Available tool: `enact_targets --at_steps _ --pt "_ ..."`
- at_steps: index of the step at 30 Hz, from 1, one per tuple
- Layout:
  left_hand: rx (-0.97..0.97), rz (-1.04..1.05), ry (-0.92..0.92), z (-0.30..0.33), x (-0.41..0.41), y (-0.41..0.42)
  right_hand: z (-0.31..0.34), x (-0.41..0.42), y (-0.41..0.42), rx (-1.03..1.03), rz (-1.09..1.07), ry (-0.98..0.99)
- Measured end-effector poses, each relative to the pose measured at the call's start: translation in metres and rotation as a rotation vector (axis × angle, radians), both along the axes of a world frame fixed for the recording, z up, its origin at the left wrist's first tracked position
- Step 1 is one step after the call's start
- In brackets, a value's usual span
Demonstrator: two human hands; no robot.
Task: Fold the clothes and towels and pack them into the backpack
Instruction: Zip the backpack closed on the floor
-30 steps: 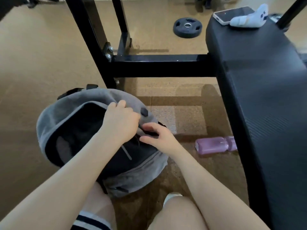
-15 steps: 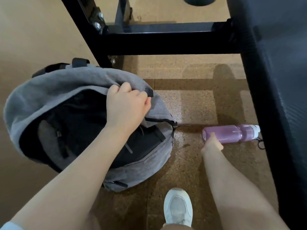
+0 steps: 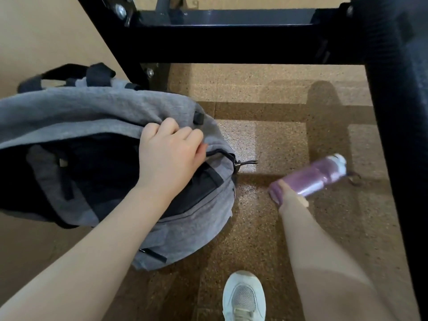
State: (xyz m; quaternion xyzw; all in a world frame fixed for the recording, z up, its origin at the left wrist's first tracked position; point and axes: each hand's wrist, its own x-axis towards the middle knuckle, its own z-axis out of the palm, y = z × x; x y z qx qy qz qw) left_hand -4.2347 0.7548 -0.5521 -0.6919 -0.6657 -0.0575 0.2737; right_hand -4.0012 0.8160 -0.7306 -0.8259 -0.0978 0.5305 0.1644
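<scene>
No lettering, brand, number or sign can be read anywhere in the frame: the grey backpack (image 3: 148,112) at left shows plain fabric and black trim, the purple bottle (image 3: 312,179) at centre right is motion-blurred with no legible label, the white shoe (image 3: 244,297) at the bottom edge carries no visible mark, and the black metal frame (image 3: 231,42) across the top shows only bolts
</scene>
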Motion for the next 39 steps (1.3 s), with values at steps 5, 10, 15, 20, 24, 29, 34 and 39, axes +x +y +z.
enact_targets --at_steps 5,10,15,20,24,29,34,39 --pt "0.003 0.0 -0.112 0.009 -0.009 -0.008 0.011 -0.025 -0.056 -0.072 0.776 -0.46" --pt "0.021 -0.044 -0.107 0.007 -0.01 -0.024 0.004 -0.03 -0.032 0.157 0.956 -0.517" --pt "-0.014 -0.03 -0.135 0.009 -0.01 -0.031 -0.005 -0.044 -0.015 0.179 1.18 -0.42" --pt "-0.063 0.023 -0.193 0.021 -0.008 -0.033 0.007 -0.038 -0.029 0.043 1.099 -0.377" --pt "-0.119 0.005 -0.227 0.04 -0.008 -0.036 0.048 -0.035 -0.031 0.214 0.683 -0.111" --pt "-0.172 -0.011 -0.284 0.084 -0.005 -0.058 0.135 -0.035 -0.03 0.566 0.654 -0.039" --pt "-0.209 0.035 -0.343 0.133 0.001 -0.108 0.213 -0.042 -0.045 0.77 0.752 0.086" --pt "-0.342 0.196 -0.259 0.17 0.009 -0.16 0.243 -0.04 -0.065 0.765 1.038 0.115"
